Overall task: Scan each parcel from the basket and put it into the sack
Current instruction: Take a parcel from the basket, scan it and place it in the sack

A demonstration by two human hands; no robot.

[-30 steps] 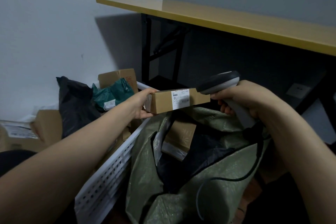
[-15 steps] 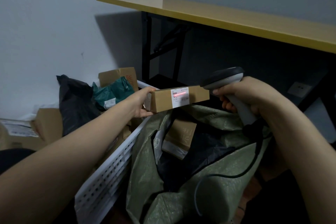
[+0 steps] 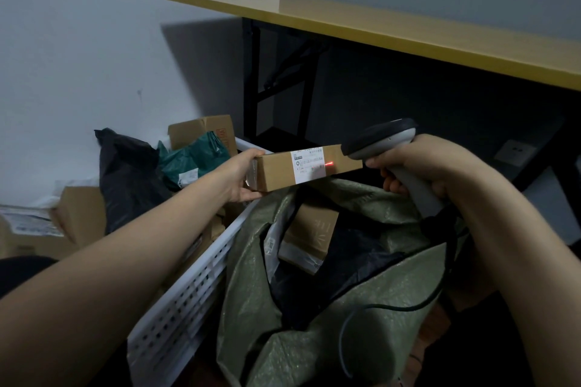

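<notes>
The green woven sack [image 3: 371, 317] stands nearest, with its mouth open. A dark cable [image 3: 405, 309] loops across its front wall. Inside the sack lie a brown cardboard box [image 3: 309, 231] with a white strip along its lower edge and a black plastic bag [image 3: 317, 289]. A white perforated basket [image 3: 188, 302] stands against the left side of the sack. Above the far rim of the sack, the left hand [image 3: 240, 176] grips the left end of the parcel [image 3: 279, 171], thumb on top and fingers underneath. The parcel is a long, narrow brown cardboard box, held roughly level. A white printed label [image 3: 309, 165] wraps over its top and near face. A red scan spot [image 3: 329, 163] falls at the right edge of the label. Above the right part of the sack rim, the right hand [image 3: 418, 166] is curled round the handle of a grey scanner [image 3: 379, 138]. The scanner's dark head sits just beside the right end of the parcel. To the left of the sack, in the basket, lie a black bag [image 3: 132, 176], a green mailer [image 3: 188, 160] and a cardboard carton [image 3: 201, 132]. Beyond the sack stands a yellow table [image 3: 408, 28] on black legs. A wall socket [image 3: 514, 152] is set beneath it.
</notes>
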